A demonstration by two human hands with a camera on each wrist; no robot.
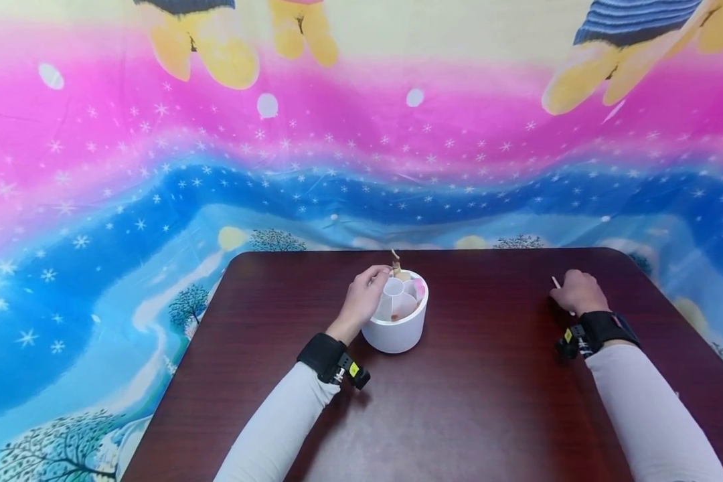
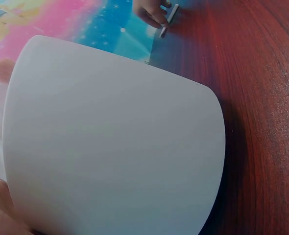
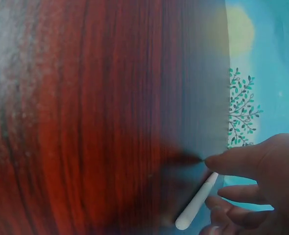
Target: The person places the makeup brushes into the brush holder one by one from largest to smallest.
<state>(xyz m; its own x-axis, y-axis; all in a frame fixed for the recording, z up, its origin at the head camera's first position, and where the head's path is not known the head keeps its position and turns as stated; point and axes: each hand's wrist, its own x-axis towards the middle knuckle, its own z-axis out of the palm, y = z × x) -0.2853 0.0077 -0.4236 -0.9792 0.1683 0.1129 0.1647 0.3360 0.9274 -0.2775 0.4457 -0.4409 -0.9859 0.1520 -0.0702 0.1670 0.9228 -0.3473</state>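
Note:
A round white organizer (image 1: 395,335), divided into compartments, stands upright on the table and fills much of the left wrist view. My left hand (image 1: 361,298) grips its left rim; the fingertips are partly hidden. Beside them a thin tan piece (image 1: 395,262) sticks up from the organizer, and something pink (image 1: 420,288) lies inside at the right. Far to the right, a white pen-like stick (image 3: 197,201) lies on the table. My right hand (image 3: 262,181) is down at it, its thumb on one side and its loosely extended fingers on the other, with no firm hold visible.
The dark red wooden table (image 1: 482,388) has rounded far corners. Behind it hangs a colourful printed cloth (image 1: 361,147) that reaches the table's far edge. A black strap with a small camera sits on each wrist.

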